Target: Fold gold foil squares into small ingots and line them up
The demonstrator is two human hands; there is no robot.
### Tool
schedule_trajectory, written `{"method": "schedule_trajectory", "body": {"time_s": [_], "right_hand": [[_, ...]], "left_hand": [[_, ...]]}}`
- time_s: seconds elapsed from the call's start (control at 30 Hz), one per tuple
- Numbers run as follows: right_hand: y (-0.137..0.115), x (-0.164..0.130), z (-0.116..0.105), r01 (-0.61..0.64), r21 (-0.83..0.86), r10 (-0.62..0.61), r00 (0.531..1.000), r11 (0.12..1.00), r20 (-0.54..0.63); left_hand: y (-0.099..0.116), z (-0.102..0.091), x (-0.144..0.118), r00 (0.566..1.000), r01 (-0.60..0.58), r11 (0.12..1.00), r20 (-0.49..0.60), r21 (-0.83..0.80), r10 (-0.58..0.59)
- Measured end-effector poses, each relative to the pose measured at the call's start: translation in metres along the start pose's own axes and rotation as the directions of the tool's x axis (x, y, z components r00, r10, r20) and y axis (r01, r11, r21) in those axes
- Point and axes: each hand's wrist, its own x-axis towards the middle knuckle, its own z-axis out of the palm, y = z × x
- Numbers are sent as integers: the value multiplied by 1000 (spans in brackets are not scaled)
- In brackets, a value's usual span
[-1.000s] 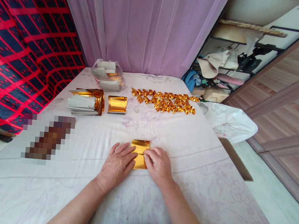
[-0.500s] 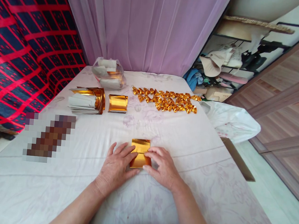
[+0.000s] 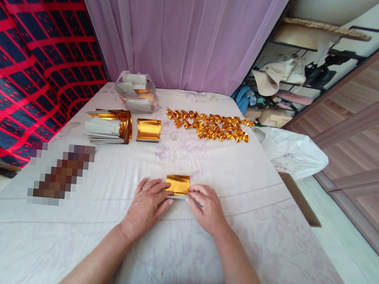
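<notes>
A lilac curtain (image 3: 182, 31) hangs across the top centre of the frame, a red-and-navy patterned cloth (image 3: 28, 52) fills the upper left, a cluttered black metal shelf (image 3: 301, 72) stands at upper right beside wood-grain panelling (image 3: 369, 131), and pale floor (image 3: 342, 252) shows at lower right in soft daylight.

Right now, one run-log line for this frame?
left hand: pressing gold foil sheet | right hand: pressing same sheet | sheet: folded, flat on white cloth | folded gold pieces: grouped behind
</notes>
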Motion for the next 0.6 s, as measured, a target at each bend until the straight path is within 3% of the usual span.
{"method": "schedule_trajectory", "body": {"time_s": [0.4, 0.6], "right_hand": [[-5, 8, 14, -133, -100, 123, 987, 986, -101], [-8, 10, 16, -143, -134, 128, 985, 981, -118]], "left_hand": [[3, 3, 5, 995, 77, 997, -66, -17, -78], [17, 5, 0, 975, -87, 991, -194, 103, 105]]}}
